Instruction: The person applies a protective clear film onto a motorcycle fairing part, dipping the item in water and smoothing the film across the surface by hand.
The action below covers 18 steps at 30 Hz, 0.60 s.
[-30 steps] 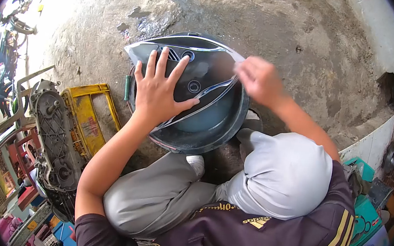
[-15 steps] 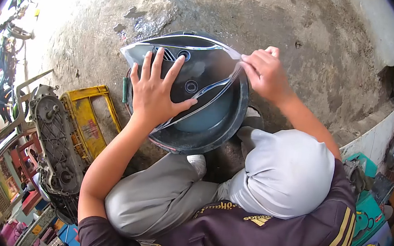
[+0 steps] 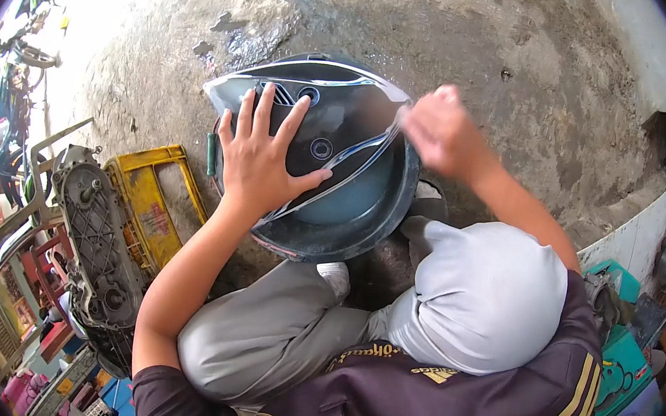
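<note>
Head view. Clock positions taken from the centre of the round black tub point(image 3: 328, 250), 12 at the top of the frame.

Panel: dark, glossy panel point(image 3: 355, 117) with white and silver edging, lying across the upper part of the tub. One pointed end near 10 o'clock, another near 2, lower tip near 7. Slotted vent point(image 3: 282, 95) and round recess point(image 3: 321, 149) visible in its face. Bluish water point(image 3: 354, 198) in the tub, seen below the panel toward 5.

Left hand point(image 3: 259, 161): wide, fingers and thumb spread, palm down on the panel, 9 to 10 o'clock side. Right hand point(image 3: 442, 134): fingers curled in, narrow, motion-blurred, at the panel's tip at 2 o'clock; cannot tell whether it grips the edge or holds anything.

Surroundings: green handle point(image 3: 211, 154) at the tub's side, 9 o'clock. Yellow crate point(image 3: 155, 214) at 8, with metal engine casing point(image 3: 99, 236) just beyond. Wet patch point(image 3: 257, 46) on the concrete floor point(image 3: 449, 33) at 11. Grey-clothed knees point(image 3: 494, 294) at 4 and 7.
</note>
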Available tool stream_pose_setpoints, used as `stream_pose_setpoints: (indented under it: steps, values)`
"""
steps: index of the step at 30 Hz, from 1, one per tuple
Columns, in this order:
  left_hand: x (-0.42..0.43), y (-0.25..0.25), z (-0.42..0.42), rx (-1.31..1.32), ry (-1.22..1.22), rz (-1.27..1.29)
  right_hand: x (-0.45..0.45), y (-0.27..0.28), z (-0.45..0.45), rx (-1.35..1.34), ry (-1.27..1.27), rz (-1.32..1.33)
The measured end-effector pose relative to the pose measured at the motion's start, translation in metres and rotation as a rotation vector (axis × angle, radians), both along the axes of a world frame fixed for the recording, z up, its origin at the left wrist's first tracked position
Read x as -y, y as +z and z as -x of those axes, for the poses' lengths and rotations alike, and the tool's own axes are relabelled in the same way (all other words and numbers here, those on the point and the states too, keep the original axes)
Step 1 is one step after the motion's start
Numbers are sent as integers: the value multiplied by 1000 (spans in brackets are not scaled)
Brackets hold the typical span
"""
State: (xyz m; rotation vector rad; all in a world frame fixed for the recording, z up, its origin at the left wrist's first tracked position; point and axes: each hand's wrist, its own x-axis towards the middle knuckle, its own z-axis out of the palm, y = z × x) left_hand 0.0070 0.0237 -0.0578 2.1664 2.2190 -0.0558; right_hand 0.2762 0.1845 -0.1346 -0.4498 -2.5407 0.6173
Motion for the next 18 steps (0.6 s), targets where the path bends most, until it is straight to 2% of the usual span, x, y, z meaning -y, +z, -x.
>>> stream_pose_setpoints:
  steps: [3, 4, 9, 12, 13, 15, 17, 18]
  values:
    - [-2, 1, 0, -3, -8, 9, 11, 5, 3, 62, 63, -18]
    - [-2, 0, 0, -6, -5, 4, 1, 4, 0, -42, -67, 29]
    - [-2, 1, 0, -8, -7, 6, 12, -3, 4, -124, 55, 99]
    - [-1, 0, 0, -7, -8, 1, -1, -3, -2, -128, -170, 194]
    - [-1, 0, 0, -7, -7, 1, 4, -4, -1, -127, -167, 193]
    - [-1, -1, 1, -8, -7, -2, 19, -5, 5, -128, 25, 132]
    - [-1, -1, 0, -7, -11, -2, 14, -2, 2, -124, 28, 134]
    - [-1, -1, 0, -9, -11, -9, 5, -3, -1, -126, -101, 202]
